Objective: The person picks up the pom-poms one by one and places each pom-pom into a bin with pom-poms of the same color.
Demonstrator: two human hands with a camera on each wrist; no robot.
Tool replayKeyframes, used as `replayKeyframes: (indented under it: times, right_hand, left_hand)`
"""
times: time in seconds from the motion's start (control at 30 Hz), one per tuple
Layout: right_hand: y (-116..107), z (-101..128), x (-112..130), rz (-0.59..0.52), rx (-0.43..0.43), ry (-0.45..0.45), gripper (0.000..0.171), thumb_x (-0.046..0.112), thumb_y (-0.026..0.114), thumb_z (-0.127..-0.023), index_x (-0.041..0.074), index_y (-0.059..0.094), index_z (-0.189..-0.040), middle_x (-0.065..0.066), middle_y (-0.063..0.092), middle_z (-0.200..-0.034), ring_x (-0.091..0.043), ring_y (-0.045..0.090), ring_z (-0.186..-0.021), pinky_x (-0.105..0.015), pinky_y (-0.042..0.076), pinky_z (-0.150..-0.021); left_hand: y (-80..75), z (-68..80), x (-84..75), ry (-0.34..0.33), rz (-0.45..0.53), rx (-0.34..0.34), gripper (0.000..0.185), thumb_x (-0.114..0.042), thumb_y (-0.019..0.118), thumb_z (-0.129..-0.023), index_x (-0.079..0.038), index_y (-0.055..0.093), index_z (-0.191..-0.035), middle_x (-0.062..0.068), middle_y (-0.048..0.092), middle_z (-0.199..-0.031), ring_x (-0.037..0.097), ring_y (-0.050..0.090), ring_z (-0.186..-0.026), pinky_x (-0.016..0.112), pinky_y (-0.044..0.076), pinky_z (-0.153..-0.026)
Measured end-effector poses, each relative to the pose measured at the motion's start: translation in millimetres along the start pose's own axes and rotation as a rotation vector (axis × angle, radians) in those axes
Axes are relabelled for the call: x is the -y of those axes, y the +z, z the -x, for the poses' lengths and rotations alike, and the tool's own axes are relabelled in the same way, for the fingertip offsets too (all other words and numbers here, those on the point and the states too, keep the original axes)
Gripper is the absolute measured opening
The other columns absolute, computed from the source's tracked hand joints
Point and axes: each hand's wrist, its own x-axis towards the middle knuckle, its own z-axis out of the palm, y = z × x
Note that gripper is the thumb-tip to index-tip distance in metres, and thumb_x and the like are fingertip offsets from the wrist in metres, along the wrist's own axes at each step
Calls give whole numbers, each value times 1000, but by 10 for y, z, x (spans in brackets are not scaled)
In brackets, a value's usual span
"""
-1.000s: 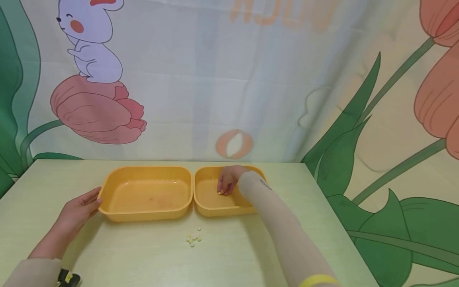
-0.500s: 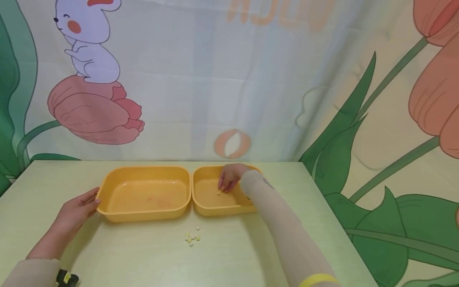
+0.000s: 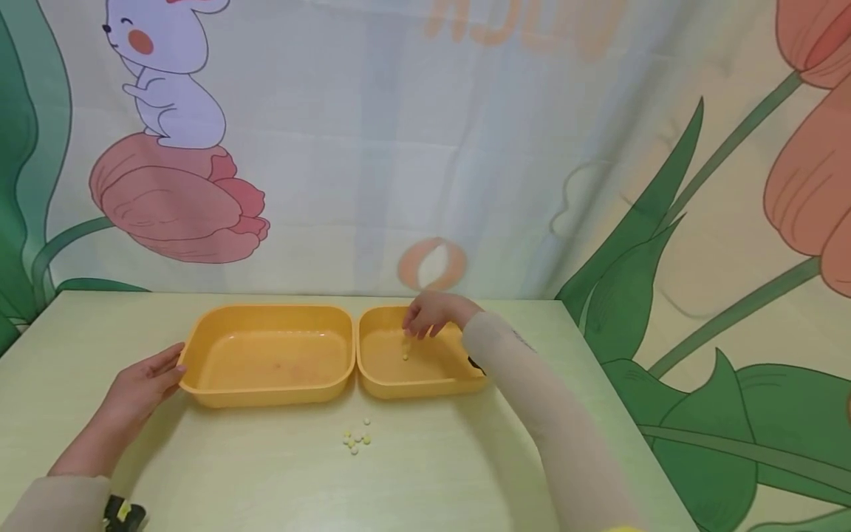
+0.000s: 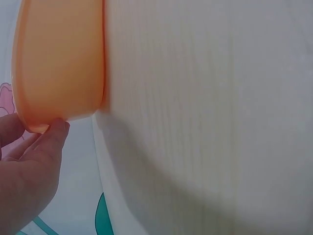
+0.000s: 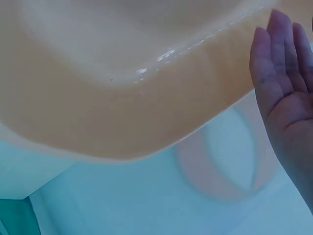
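Two orange trays stand side by side on the table, a large one [image 3: 266, 360] on the left and a small one [image 3: 435, 367] on the right. My right hand [image 3: 428, 314] hovers over the small tray's far side, fingers relaxed and holding nothing. One tiny yellow bead [image 3: 405, 357] lies on the small tray's floor below it. My left hand [image 3: 142, 384] rests against the large tray's left rim with straight fingers. In the left wrist view the fingertips [image 4: 54, 134] touch the tray's corner [image 4: 58, 63]. In the right wrist view straight fingers [image 5: 281, 83] hang over the tray's inside [image 5: 122, 73].
A small cluster of yellow beads [image 3: 357, 438] lies on the pale green table [image 3: 425, 473] in front of the trays. A printed cloth backdrop [image 3: 425, 148] hangs right behind the table's far edge. The table's right edge runs near my right forearm.
My right hand has risen from the small tray's floor and moved slightly back, leaving a yellow bead lying there. The left hand has stayed at the large tray's rim.
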Motion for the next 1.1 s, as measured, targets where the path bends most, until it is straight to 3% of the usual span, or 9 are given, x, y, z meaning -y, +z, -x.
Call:
replayKeyframes:
  times: [0.27, 0.47, 0.6, 0.8, 0.9, 1.1]
  right_hand:
    - [96, 180, -31, -80, -155, -148, 27, 20, 65, -100, 3, 71, -120, -12, 76, -113, -16, 73, -91, -25, 62, -79]
    - [188, 376, -56, -225, -242, -213, 30, 18, 63, -102, -3, 68, -122, -20, 75, -116, -16, 72, -90, -28, 63, -81]
    - [262, 494, -62, -318, -286, -226, 28, 18, 63, -102, 0, 69, -122, -20, 74, -118, -16, 72, -91, -29, 63, -82]
    - [423, 642, -48, -462, -320, -214, 27, 19, 67, -100, 3, 69, -121, -14, 74, -110, -28, 72, -96, -34, 65, -87]
    - [518, 706, -22, -497, -328, -238, 26, 17, 68, -99, 1, 69, -120, -18, 74, -108, -35, 71, -97, -34, 65, -85]
    - [707, 813, 56, -497, -318, -300, 29, 13, 67, -99, -7, 66, -120, -31, 69, -110, -26, 69, -86, -28, 64, -77]
  left_hand:
    - [2, 1, -3, 5, 0, -6, 63, -28, 34, -113, -1, 6, -161, 27, 9, -167, 46, 19, -154, 12, 53, -96]
    - [-7, 11, 5, -1, -2, -5, 63, -29, 35, -113, -1, 6, -161, 27, 9, -167, 47, 18, -154, 17, 52, -99]
    - [-5, 10, 5, -4, -3, -5, 64, -29, 35, -113, -2, 6, -162, 27, 9, -167, 48, 19, -154, 15, 53, -97]
    - [-3, 3, 15, -3, -5, -10, 64, -30, 36, -112, -1, 6, -162, 27, 9, -167, 47, 19, -154, 17, 53, -99]
    - [2, -2, 19, -5, -6, -15, 64, -30, 36, -112, -2, 6, -162, 27, 10, -167, 47, 19, -154, 16, 53, -98]
    - [0, -6, 17, -13, -4, -20, 64, -30, 36, -112, -3, 6, -162, 26, 9, -168, 46, 19, -155, 19, 51, -101]
